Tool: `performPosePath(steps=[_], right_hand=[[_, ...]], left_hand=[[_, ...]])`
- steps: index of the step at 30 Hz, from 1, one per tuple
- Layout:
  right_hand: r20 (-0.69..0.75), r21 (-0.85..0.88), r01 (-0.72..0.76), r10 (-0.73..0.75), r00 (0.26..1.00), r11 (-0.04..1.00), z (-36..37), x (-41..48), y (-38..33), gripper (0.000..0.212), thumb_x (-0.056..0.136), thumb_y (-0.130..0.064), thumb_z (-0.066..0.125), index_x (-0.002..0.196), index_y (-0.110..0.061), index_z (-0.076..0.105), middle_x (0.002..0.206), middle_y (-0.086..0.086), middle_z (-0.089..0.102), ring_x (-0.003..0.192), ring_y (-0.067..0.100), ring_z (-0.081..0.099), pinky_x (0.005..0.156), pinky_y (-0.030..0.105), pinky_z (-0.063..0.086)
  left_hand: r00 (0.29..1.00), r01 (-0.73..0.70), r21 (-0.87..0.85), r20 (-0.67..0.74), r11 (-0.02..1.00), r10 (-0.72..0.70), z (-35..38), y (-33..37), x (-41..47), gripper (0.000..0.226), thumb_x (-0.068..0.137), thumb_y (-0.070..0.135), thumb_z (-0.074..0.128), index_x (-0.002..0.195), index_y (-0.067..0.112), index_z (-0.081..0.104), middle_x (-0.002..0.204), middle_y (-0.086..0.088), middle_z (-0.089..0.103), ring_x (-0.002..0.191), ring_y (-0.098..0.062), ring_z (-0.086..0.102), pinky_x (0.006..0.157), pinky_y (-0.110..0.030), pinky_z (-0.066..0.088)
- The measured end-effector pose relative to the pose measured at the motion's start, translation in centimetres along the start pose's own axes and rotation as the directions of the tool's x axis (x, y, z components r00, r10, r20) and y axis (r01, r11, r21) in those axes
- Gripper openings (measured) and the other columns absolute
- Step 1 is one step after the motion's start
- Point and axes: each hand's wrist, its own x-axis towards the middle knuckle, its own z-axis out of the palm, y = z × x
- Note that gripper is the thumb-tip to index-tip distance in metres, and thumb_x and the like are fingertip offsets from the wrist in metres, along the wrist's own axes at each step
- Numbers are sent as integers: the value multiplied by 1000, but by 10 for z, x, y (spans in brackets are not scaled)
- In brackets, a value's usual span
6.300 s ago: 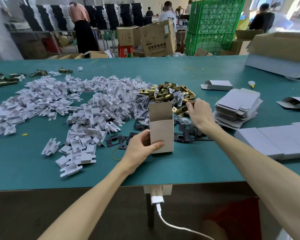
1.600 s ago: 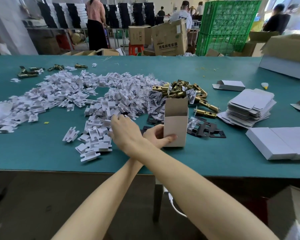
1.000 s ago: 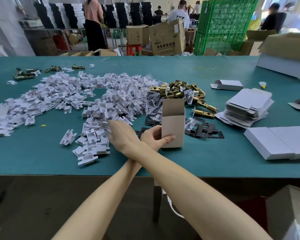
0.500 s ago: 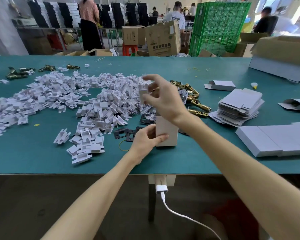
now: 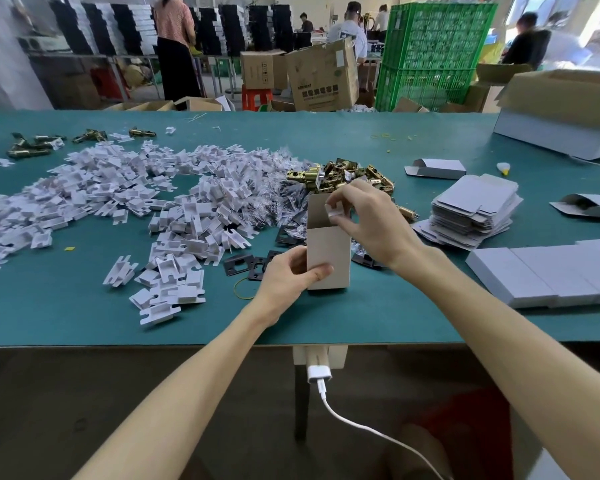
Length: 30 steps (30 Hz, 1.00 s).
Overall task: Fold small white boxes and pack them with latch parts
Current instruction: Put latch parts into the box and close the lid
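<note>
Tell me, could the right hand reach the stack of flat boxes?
Probably yes. The stack lies close beside the right hand, with nothing tall between. But that hand pinches a white piece over the box, so it should let go first.

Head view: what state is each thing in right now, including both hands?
small box: standing upright, top flap open.
left hand: grips the box's lower side.
right hand: pinches a piece at the box's mouth.
white insert: pinched at the box's opening, not yet let go.
brass latches: loose heap behind the box.
box blanks: flat, stacked.
finished boxes: closed, lying side by side.
</note>
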Motion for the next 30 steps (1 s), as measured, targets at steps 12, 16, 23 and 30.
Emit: performPosePath(steps=[12, 16, 23, 30], right_hand=[[-11, -121, 69, -71, 997, 990, -6, -5, 19, 12, 96, -11, 68, 101, -6, 78, 105, 10, 64, 95, 28, 61, 84, 40, 51], [-125, -3, -228, 226, 966, 974, -3, -15, 35, 15, 101, -17, 58, 107, -8, 68, 108, 9, 64, 96, 29, 61, 83, 43, 50], [293, -360, -455, 562, 774, 815, 18, -54, 70, 42, 100, -38, 63, 126, -5, 57, 130, 18, 55, 125, 37, 46, 101, 49, 44], [148, -361, -460, 537, 830, 811, 20, -57, 76, 56, 91, -32, 75, 141, -22, 52, 133, 10, 57, 130, 35, 38, 100, 47, 37]], left_hand=[[1000, -24, -33, 3, 999, 24, 0, 4, -3, 32, 88, 20, 83, 116, 29, 71, 111, 9, 79, 105, -6, 73, 85, -16, 55], [999, -32, -22, 3, 999, 32, 0, 3, -3, 37, 88, 20, 83, 123, 21, 71, 114, 6, 78, 108, -9, 73, 92, -21, 56], [999, -36, -36, 9, 999, 36, 0, 3, -3, 33, 87, 19, 84, 118, 25, 72, 113, 8, 79, 107, -8, 73, 89, -18, 56], [999, -42, -30, 12, 999, 42, 1, 2, -2, 33, 88, 20, 84, 118, 25, 71, 115, 7, 78, 108, -8, 73, 92, -19, 56]])
